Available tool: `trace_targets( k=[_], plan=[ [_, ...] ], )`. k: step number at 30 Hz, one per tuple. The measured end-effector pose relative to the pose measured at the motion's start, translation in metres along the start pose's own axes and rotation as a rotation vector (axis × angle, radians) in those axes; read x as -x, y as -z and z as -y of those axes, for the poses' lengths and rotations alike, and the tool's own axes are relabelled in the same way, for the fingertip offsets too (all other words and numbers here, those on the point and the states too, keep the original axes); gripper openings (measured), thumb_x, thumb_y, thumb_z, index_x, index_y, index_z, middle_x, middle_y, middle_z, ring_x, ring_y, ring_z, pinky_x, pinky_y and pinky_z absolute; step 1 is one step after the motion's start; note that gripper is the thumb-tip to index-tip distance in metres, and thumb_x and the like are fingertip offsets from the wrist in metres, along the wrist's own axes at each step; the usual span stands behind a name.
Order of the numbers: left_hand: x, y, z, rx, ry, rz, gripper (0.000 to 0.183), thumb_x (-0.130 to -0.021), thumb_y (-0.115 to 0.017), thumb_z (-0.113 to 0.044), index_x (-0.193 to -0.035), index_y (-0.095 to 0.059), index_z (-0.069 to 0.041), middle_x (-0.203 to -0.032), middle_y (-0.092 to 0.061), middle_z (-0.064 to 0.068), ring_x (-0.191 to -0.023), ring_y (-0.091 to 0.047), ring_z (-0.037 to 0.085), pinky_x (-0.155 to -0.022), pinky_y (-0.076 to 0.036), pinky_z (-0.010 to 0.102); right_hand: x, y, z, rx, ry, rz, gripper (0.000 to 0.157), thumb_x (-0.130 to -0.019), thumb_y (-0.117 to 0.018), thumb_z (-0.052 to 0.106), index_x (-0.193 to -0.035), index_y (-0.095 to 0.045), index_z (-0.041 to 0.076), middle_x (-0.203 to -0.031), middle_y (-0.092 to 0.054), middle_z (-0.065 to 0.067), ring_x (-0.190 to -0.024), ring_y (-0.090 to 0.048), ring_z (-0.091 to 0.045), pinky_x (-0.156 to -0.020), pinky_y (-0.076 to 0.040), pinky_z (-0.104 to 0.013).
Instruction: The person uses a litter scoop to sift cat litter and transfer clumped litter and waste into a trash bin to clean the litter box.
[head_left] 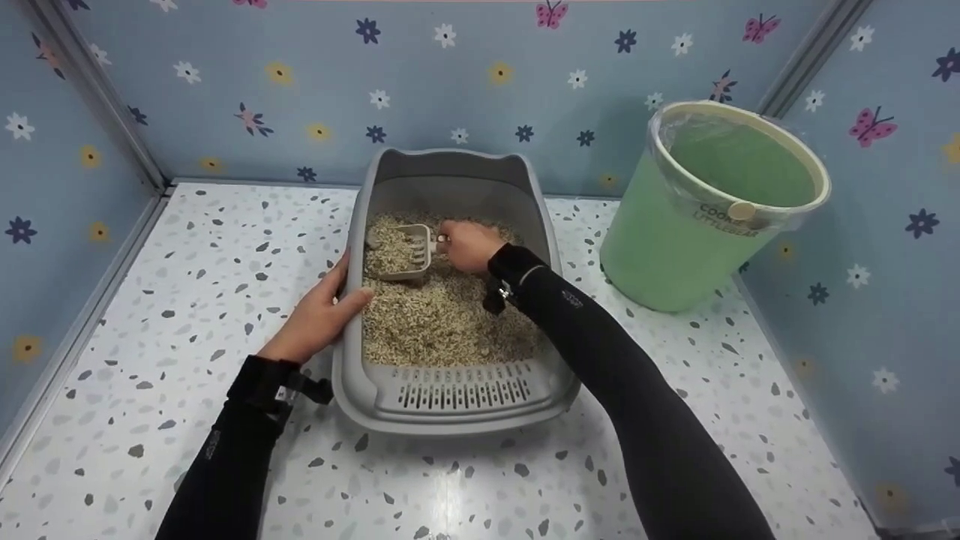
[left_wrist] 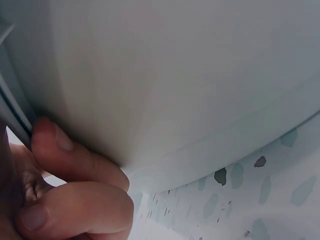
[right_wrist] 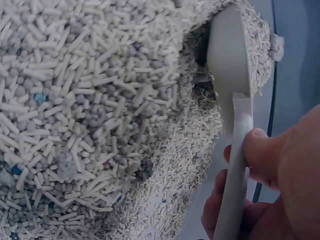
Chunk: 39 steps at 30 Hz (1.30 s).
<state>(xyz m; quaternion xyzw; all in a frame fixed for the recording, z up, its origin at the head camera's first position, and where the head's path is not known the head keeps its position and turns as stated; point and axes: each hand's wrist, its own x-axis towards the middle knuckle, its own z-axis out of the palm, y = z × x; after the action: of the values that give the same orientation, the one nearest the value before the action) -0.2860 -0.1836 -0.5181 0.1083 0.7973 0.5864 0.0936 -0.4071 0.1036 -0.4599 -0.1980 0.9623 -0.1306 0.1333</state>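
Observation:
A grey litter box (head_left: 457, 421) holds tan pellet litter (head_left: 431, 322). With the thumb over its left rim and fingers curled beneath the outer edge, my left hand (head_left: 319, 315) grips the box. The left wrist view shows those fingers (left_wrist: 80, 205) against the outer wall (left_wrist: 175, 90). My right hand (head_left: 471, 246) holds a pale slotted litter scoop (head_left: 405, 276) by its handle, over the left part of the box. Pellets fill the scoop's bowl. In the right wrist view the scoop (right_wrist: 229, 60) is tilted, its bowl close to the box wall, with a hollow in the litter beside it.
A green trash bin (head_left: 667, 255) with a clear liner stands right of the box. Blue flowered walls (head_left: 450, 82) enclose the back and sides. The floor (head_left: 210, 270) is white with grey specks. A slotted step (head_left: 465, 386) forms the box's front.

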Motion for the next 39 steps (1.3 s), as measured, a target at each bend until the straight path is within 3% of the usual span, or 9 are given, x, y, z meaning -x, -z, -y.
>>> trace_targets(
  k=[7, 13, 20, 24, 27, 34, 39],
  plan=[
    [-0.0012, 0.0003, 0.0002, 0.002, 0.012, 0.001, 0.085, -0.111, -0.065, -0.055, -0.177, -0.012, -0.047, -0.186, -0.011, 0.006, -0.161, -0.033, 0.048, -0.123, -0.044, 0.066, -0.0031, 0.001, -0.0025, -0.047, 0.029, 0.032, 0.039, -0.121, -0.05, 0.03, -0.148, -0.061, 0.004, -0.138, -0.07, -0.016, -0.121, -0.067, -0.033, -0.104, -0.052, -0.047],
    [-0.0012, 0.0006, 0.0007, 0.013, 0.007, -0.003, 0.085, -0.111, -0.066, -0.051, -0.176, -0.013, -0.049, -0.186, -0.012, 0.006, -0.16, -0.035, 0.048, -0.121, -0.046, 0.065, -0.006, -0.0005, -0.0039, -0.08, 0.061, 0.05, 0.038, -0.121, -0.051, 0.026, -0.146, -0.061, -0.001, -0.138, -0.069, -0.02, -0.122, -0.066, -0.034, -0.107, -0.052, -0.046],
    [-0.0013, 0.0005, 0.0009, 0.021, -0.022, -0.003, 0.085, -0.112, -0.065, -0.048, -0.178, -0.013, -0.042, -0.186, -0.012, 0.007, -0.167, -0.02, 0.043, -0.132, -0.028, 0.063, -0.0031, -0.0006, -0.0032, -0.079, 0.125, 0.079, 0.03, -0.118, -0.054, 0.017, -0.136, -0.066, -0.004, -0.132, -0.071, -0.022, -0.121, -0.066, -0.036, -0.108, -0.052, -0.046],
    [-0.0001, -0.0003, -0.0007, 0.038, -0.006, 0.002, 0.086, -0.111, -0.067, -0.049, -0.178, -0.013, -0.045, -0.186, -0.013, 0.008, -0.159, -0.037, 0.049, -0.122, -0.046, 0.063, -0.0011, -0.0001, -0.0034, -0.078, 0.135, 0.079, 0.03, -0.118, -0.055, 0.019, -0.137, -0.066, -0.002, -0.135, -0.071, -0.021, -0.124, -0.066, -0.035, -0.11, -0.052, -0.046],
    [0.0011, 0.0004, -0.0022, 0.033, 0.006, 0.004, 0.086, -0.111, -0.067, -0.051, -0.177, -0.012, -0.047, -0.186, -0.012, 0.009, -0.156, -0.041, 0.05, -0.117, -0.051, 0.063, 0.0001, 0.0014, -0.0025, -0.077, 0.135, 0.081, 0.031, -0.118, -0.055, 0.019, -0.139, -0.066, -0.002, -0.137, -0.07, -0.021, -0.126, -0.066, -0.036, -0.111, -0.051, -0.046],
    [-0.0003, -0.0008, -0.0011, 0.03, 0.012, 0.0, 0.085, -0.111, -0.067, -0.05, -0.177, -0.013, -0.046, -0.186, -0.014, 0.009, -0.157, -0.04, 0.049, -0.118, -0.049, 0.064, -0.0018, 0.0018, -0.0044, -0.102, 0.125, 0.07, 0.035, -0.12, -0.053, 0.021, -0.146, -0.063, 0.001, -0.142, -0.069, -0.021, -0.129, -0.065, -0.034, -0.113, -0.051, -0.045],
    [-0.0011, -0.0006, 0.0001, 0.031, 0.017, 0.004, 0.084, -0.113, -0.065, -0.046, -0.178, -0.012, -0.045, -0.186, -0.012, 0.007, -0.161, -0.034, 0.048, -0.122, -0.044, 0.064, -0.0029, 0.0025, -0.0051, -0.106, 0.125, 0.056, 0.033, -0.119, -0.055, 0.02, -0.145, -0.063, 0.001, -0.137, -0.071, -0.022, -0.121, -0.067, -0.035, -0.108, -0.052, -0.046]
  ],
)
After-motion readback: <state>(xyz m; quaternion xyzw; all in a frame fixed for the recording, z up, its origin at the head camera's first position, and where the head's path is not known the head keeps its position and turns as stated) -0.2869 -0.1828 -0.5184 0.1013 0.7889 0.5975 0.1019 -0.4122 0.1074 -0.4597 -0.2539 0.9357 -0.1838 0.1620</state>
